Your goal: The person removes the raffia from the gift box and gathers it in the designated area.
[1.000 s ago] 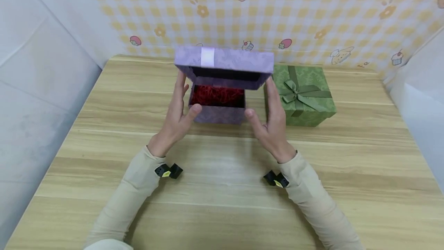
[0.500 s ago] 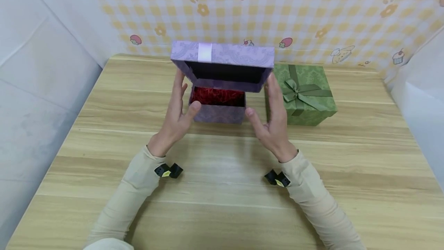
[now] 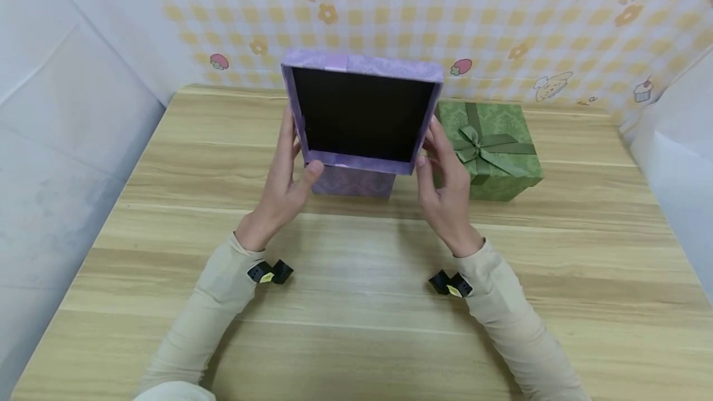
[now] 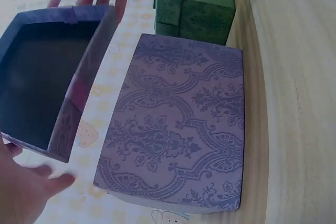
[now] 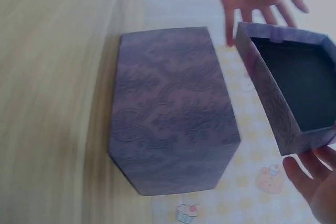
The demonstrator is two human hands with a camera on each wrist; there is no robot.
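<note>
A purple patterned box lid is tilted up, its black inside facing me. My left hand holds it by the left side, fingers along the outer wall and thumb by the lower corner. On the opposite side my right hand grips the lid, thumb near the lower right corner and fingers partly hidden behind. Below the lid stands the purple box base, its opening covered from the head view. Both wrist views show the base's patterned side on the table, with the lid above it.
A green gift box with a ribbon bow stands right of the purple base, close to my right hand. A yellow checked cloth with cartoon prints hangs behind the wooden table. White sheeting borders the left side.
The lid has tipped further, its front edge rising and its lower edge dropping over the base, hiding the red shredded filling. My right hand has shifted slightly right, its thumb now beside the lid.
</note>
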